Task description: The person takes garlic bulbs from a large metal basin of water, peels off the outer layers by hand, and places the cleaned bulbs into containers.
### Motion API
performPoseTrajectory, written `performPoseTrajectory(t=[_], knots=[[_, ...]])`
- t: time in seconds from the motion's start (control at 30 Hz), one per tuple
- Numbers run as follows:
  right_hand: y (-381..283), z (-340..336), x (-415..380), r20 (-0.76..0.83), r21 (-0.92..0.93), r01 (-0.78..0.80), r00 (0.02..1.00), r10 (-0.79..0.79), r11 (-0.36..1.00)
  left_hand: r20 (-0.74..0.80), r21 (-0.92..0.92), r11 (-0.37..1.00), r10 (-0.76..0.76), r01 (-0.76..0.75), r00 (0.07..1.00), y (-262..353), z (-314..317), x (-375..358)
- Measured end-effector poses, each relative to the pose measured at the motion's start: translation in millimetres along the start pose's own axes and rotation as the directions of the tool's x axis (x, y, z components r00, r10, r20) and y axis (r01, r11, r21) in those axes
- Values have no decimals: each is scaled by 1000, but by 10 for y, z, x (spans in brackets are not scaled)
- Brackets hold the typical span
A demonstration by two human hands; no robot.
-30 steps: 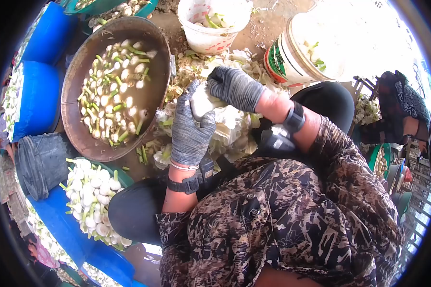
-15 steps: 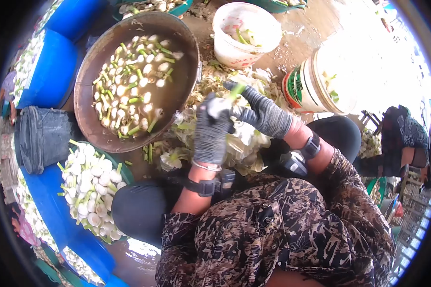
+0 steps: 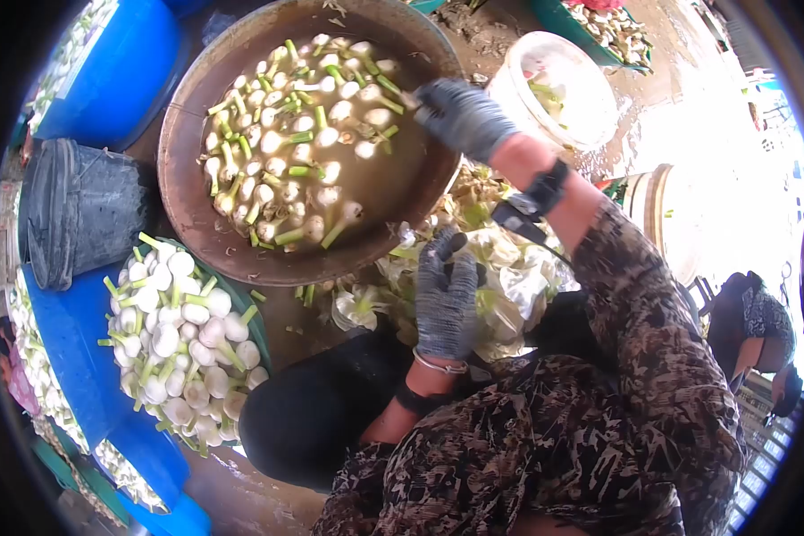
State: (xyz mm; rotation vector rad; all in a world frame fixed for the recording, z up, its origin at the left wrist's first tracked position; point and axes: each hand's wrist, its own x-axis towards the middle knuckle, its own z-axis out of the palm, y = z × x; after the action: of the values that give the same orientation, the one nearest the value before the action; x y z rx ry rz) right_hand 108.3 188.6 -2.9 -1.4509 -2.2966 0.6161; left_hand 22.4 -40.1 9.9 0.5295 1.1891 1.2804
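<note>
My left hand (image 3: 447, 299), in a grey knit glove, is held over white and pale green peelings (image 3: 509, 290), fingers slightly curved and apart, with nothing visible in it. Over the right rim of the wide brown basin (image 3: 183, 125) is my gloved right hand (image 3: 467, 119), its fingertips above the murky water. A small pale spot shows at those fingertips, too blurred to name. White bulbs with cut green stems (image 3: 326, 138) float in the basin. Clean white bulbs (image 3: 165, 339) are heaped in a green tub beside my left knee.
A white bucket (image 3: 520, 76) stands behind my right hand, with another pale bucket (image 3: 639, 201) at the right. A black bucket (image 3: 107, 210) and blue tubs (image 3: 116, 98) line the left. Another person (image 3: 750, 313) sits at the far right.
The view has shifted. My hands have parted, and my right hand has moved out to the basin. The bulb with a green stem that was between them is no longer seen there.
</note>
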Motion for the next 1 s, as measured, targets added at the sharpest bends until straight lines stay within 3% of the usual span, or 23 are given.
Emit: performPoseTrajectory(t=[0.03, 0.1, 0.13, 0.2, 0.23, 0.3, 0.33, 0.37, 0.43, 0.47, 0.53, 0.57, 0.67, 0.7, 0.77, 0.83, 0.93, 1.0], knots=[[-62, 314, 149, 193, -30, -30, 981, 35, 999, -6, -31, 996, -86, 86, 996, 58, -25, 12], [-20, 919, 415, 386, -8, -67, 920, 65, 998, 5, -76, 996, -51, 51, 999, 98, -99, 27], [-20, 1154, 514, 394, 3, -62, 918, 55, 998, -9, -71, 996, -51, 50, 999, 140, -119, 34], [92, 1648, 668, 491, -228, -194, 824, 284, 954, -44, -120, 991, -58, 53, 997, 204, -142, 58], [171, 1884, 694, 503, -221, -188, 819, 276, 957, -59, -118, 991, -63, 56, 996, 160, -178, 88], [72, 1968, 601, 786, -259, 285, 618, 30, 923, -88, 5, 1000, 15, -14, 996, 97, -220, 126], [100, 1915, 515, 804, -295, 260, 588, 92, 919, -94, -93, 996, -19, 10, 995, 77, -211, 115], [-21, 1704, 446, 804, -299, 256, 586, 99, 919, -90, -97, 995, -24, 15, 996, 81, -211, 117], [-121, 1337, 291, 768, -7, -164, 631, 110, 987, -107, -68, 998, -19, 12, 994, 82, -211, 120], [-149, 1122, 187, 668, 46, -127, 742, 64, 991, -125, 22, 997, 74, -71, 989, 84, -218, 130], [-181, 623, -116, 515, 241, -23, 850, -108, 970, -156, 212, 952, 256, -221, 954, 88, -231, 155], [-135, 466, -284, 431, 341, 8, 888, -164, 940, -199, 120, 976, 204, -183, 958, 99, -209, 162], [-130, -3, -826, 189, 390, 247, 921, -339, 887, -155, -117, 993, -3, -16, 988, 20, -203, 223], [-169, -107, -980, 164, 389, 261, 924, -345, 884, -97, -262, 963, -97, 69, 991, 86, -117, 211], [-231, -291, -1270, 160, 382, 227, 938, -306, 896, 105, -153, 984, -75, 90, 992, 42, -50, 240], [-228, -426, -1465, 158, 340, 238, 939, -305, 910, 165, -206, 973, -72, 106, 984, 1, 65, 196], [-190, -650, -1756, 132, 264, 139, 975, -178, 954, 201, -288, 953, -33, 92, 979, 21, 261, 68], [-205, -807, -1960, 41, 317, 60, 996, -77, 947, 251, -316, 942, -33, 114, 967, 31, 305, 27]])
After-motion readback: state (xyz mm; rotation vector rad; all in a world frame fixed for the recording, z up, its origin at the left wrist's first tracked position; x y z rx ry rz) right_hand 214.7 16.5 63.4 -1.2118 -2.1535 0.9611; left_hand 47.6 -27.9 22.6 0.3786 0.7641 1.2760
